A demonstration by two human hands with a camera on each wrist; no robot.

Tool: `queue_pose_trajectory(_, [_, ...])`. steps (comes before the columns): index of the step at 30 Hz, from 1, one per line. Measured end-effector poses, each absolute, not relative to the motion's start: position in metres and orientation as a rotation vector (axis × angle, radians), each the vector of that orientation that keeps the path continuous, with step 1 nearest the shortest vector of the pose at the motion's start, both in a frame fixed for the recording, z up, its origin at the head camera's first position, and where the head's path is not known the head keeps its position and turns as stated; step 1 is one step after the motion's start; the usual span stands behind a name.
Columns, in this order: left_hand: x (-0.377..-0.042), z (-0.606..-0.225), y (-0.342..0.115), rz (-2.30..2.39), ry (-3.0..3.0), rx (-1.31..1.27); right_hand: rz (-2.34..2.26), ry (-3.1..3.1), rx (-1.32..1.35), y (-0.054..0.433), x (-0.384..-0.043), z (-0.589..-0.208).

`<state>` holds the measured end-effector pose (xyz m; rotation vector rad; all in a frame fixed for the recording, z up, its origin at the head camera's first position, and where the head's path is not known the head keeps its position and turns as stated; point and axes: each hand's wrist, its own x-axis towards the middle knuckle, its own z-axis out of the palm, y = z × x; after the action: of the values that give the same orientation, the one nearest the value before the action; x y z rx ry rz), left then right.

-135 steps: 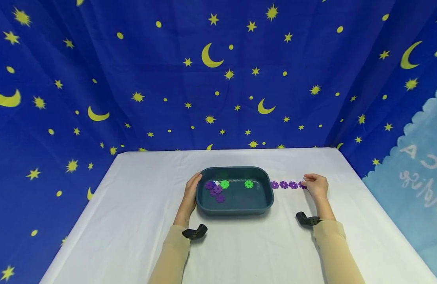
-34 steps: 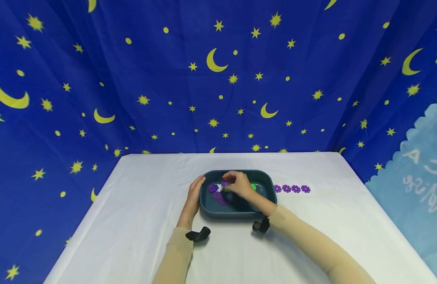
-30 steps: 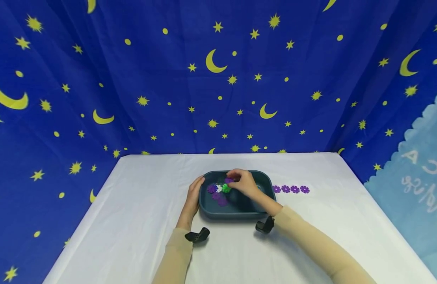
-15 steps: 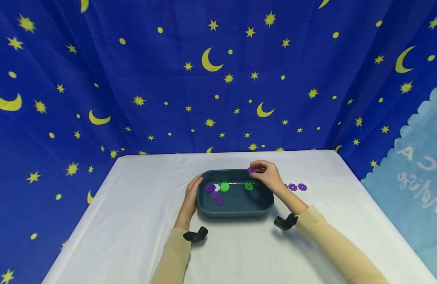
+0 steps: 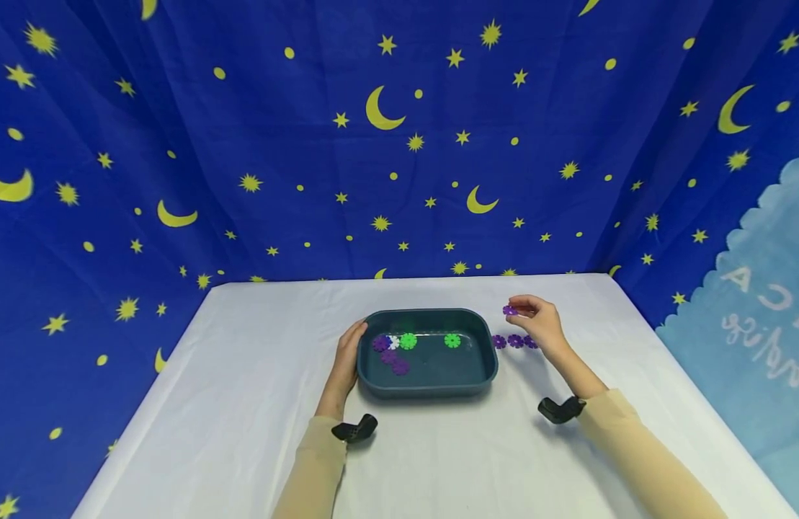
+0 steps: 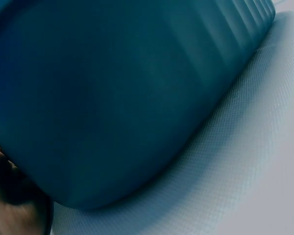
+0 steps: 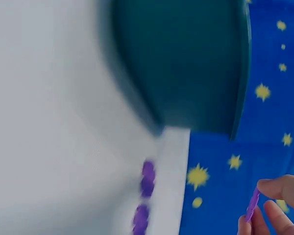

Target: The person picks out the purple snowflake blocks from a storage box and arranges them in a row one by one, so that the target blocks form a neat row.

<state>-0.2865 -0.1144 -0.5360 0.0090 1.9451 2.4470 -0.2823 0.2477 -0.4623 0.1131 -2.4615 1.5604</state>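
My right hand [image 5: 540, 324] pinches a purple snowflake-shaped disc [image 5: 509, 311] between thumb and fingers, above the table to the right of the tub; the right wrist view shows this disc [image 7: 253, 204] edge-on. Below that hand a row of purple discs [image 5: 516, 341] extends rightward from the tub's right side, its right end hidden by the hand. My left hand [image 5: 346, 360] rests along the left outer wall of the dark teal tub [image 5: 431, 391], fingertips at its rim. Inside the tub lie several purple discs [image 5: 400, 367], a white disc [image 5: 394, 343] and two green discs [image 5: 452, 341].
A white cloth [image 5: 438, 461] covers the table. Behind it hangs a blue curtain [image 5: 321, 158] with yellow stars and moons, and a light blue cloth [image 5: 762, 324] hangs at the right. A black wrist camera [image 5: 355, 429] sits on the left wrist, another camera [image 5: 561, 409] on the right.
My right hand left the row's end, picked a purple disc out of the tub and carried it right, past the rim to above the row. The left hand stays at the tub.
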Motion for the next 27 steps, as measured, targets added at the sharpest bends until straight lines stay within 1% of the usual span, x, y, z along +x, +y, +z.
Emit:
queue_pose_trajectory(7, [-0.286, -0.533, -0.115, 2.418, 1.964, 0.018, 1.503, -2.467, 0.015, 0.279, -0.277, -0.471])
queue_pose_trajectory(14, [-0.277, -0.515, -0.117, 2.416, 1.923, 0.016, 1.502, -2.444, -0.029, 0.302, -0.275, -0.479])
queue_pose_trajectory(21, [-0.286, -0.532, -0.118, 2.418, 1.948, -0.023, 1.412, -2.476, -0.095, 0.319, -0.274, -0.494])
queue_pose_trajectory(27, [-0.286, -0.535, -0.116, 2.428, 1.975, -0.038, 1.331, -2.547, -0.210, 0.334, -0.273, -0.504])
